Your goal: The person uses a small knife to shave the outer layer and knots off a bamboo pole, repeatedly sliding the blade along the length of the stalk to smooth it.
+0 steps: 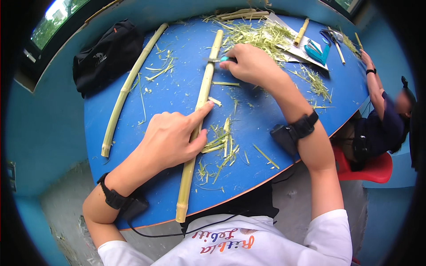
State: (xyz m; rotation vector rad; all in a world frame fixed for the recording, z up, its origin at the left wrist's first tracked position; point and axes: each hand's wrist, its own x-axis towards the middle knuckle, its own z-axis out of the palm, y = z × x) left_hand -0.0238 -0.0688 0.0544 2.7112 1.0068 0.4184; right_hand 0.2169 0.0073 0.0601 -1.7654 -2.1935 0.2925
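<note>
A long pale yellow-green bamboo cane point(205, 91) slants across the blue table, its near end jutting over the table edge. My left hand point(171, 135) presses its near half, index finger stretched along it, thumb at its side and other fingers curled. Farther up, my right hand point(250, 64) is closed on a small teal-handled blade point(227, 59), whose metal part lies across the cane near the far end. Much of the handle is hidden in my fingers. Thin green shavings point(222, 144) and a short pale chip point(215, 101) lie beside the cane.
A second cane point(128, 84) lies to the left, near a black bag point(108, 57). Piled shavings point(257, 37), a teal tool point(317, 53) and a short cane piece point(301, 32) are at the far right. Another person point(381, 115) sits at the right edge by a red chair point(368, 168).
</note>
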